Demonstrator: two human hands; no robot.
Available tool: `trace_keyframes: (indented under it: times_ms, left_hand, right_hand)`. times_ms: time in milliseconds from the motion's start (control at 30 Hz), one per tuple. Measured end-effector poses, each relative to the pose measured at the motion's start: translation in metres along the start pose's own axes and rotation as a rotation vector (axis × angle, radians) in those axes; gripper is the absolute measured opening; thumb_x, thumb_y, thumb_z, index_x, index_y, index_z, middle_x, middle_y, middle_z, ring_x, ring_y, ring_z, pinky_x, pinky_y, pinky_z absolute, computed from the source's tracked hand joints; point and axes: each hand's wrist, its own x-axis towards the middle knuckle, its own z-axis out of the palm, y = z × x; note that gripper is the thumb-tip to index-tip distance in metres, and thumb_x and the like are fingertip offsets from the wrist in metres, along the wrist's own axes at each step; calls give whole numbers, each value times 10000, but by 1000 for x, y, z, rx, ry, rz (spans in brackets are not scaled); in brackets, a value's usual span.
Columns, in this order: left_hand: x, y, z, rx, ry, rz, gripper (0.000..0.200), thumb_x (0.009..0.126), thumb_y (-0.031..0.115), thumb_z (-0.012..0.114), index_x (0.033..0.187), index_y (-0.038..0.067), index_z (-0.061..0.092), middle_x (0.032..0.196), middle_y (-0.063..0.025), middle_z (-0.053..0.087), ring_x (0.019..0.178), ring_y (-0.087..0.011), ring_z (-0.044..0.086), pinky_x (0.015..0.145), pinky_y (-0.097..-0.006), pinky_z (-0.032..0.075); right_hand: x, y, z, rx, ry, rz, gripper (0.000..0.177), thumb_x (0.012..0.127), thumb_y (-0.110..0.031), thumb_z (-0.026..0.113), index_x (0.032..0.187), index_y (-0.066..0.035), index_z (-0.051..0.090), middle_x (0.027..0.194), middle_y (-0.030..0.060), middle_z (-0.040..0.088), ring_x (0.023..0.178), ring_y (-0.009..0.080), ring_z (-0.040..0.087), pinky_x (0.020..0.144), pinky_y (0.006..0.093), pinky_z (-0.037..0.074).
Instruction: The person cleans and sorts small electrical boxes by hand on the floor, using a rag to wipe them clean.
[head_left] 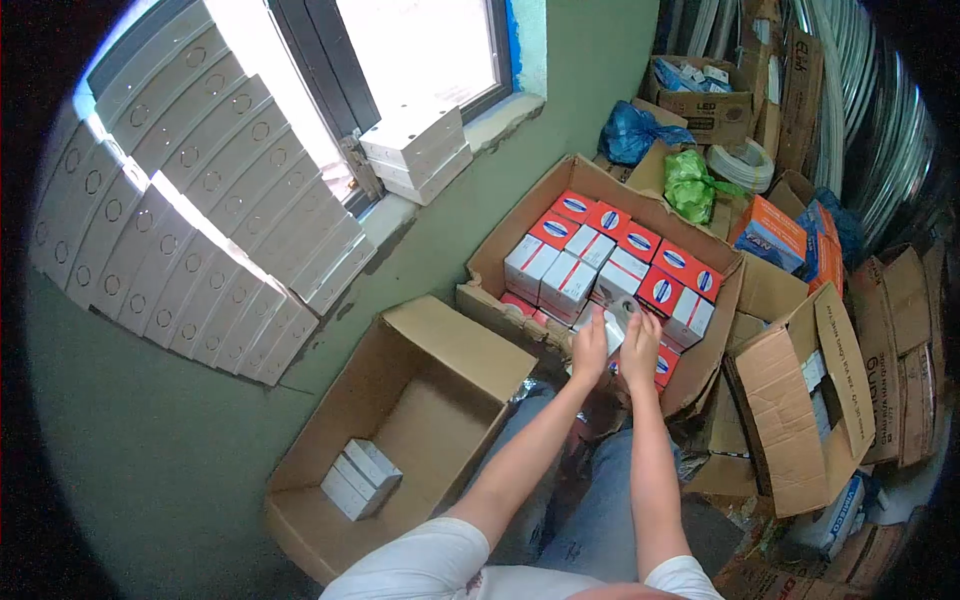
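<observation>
Both my left hand (589, 352) and my right hand (640, 352) are raised over the near side of an open cardboard box (477, 300). Between their fingers is a small white-and-grey object (624, 308) with a rounded end. Its exact kind is not clear, and the fingers cover part of it. Below and beyond the hands, the box holds rows of small red-and-white cartons (637, 240) with blue oval labels. Some cartons show white sides, others red tops.
A second open carton (300, 490) at left holds several white boxes (362, 478). White panels (190, 190) lean by the window; white boxes (418, 150) stand on the sill. Right are cardboard cartons (790, 400), a green bag (688, 185), a blue bag (632, 133) and coiled tubing (742, 165).
</observation>
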Motion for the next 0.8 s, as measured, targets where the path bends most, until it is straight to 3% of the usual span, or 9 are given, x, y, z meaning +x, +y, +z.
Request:
trace_keyframes:
  times_ms: [133,167,233,367,467,533,567,733,800]
  left_hand:
    - [2,-7,-3,-1,101,5,741,974,505,257,555,-44,526,484,-184,518,532,-298,558,557,-413,401]
    - [6,-9,0,20,125,27,741,975,500,251,552,-41,527,488,-186,521,534,-309,558,569,-414,401]
    - [10,-17,4,64,167,61,740,978,491,240,546,-37,528,496,-189,528,539,-331,558,593,-416,400]
    - [9,-15,-2,166,22,115,737,975,498,209,590,-15,571,557,-200,567,578,-387,563,741,-442,384]
    - [8,-13,-3,-2,144,83,723,971,501,257,578,-19,569,506,-174,517,511,-315,524,625,-417,395]
    - [10,-18,-3,-14,211,129,718,961,516,306,576,-35,559,474,-149,470,472,-246,482,536,-399,391]
    - [11,-21,-1,-22,196,89,727,959,523,300,575,-38,557,472,-150,470,472,-248,483,541,-402,391]
    - [22,-48,10,-188,217,-20,763,955,545,262,559,-43,543,456,-148,460,467,-235,480,547,-411,384]
    - [13,-28,0,-129,226,36,730,955,562,254,497,28,450,459,-37,407,471,-146,409,505,-338,330]
  right_hand:
    - [-17,-27,-5,61,-47,-41,494,980,-309,313,1100,94,573,1240,272,501,1222,401,405,1058,428,279]
    - [-20,-36,-8,158,-108,-40,429,969,-262,384,1124,96,562,1242,317,483,1252,418,381,1077,448,246]
    - [-16,-33,-8,16,-141,-43,512,985,-333,293,1132,72,569,1274,272,477,1252,407,382,1085,451,230]
    - [2,-4,-6,-2,-103,160,591,989,-395,214,1179,54,547,1299,252,467,1301,390,327,1105,475,167]
    - [2,3,-5,16,-60,173,585,990,-393,215,1180,48,549,1299,258,463,1319,393,295,1104,486,163]
    - [-5,-6,-11,1,-202,96,585,991,-392,218,1230,59,503,1345,270,405,1336,382,266,1110,480,145]
    - [-8,-14,-12,-7,-274,57,589,992,-392,220,1256,65,480,1369,276,376,1345,376,251,1113,478,136]
    - [-13,-39,-12,49,-218,-41,535,989,-364,256,1246,38,498,1337,275,415,1327,390,280,1106,454,171]
    - [-5,-19,-3,76,-85,31,539,989,-370,253,1221,36,520,1302,278,450,1303,417,303,1091,471,199]
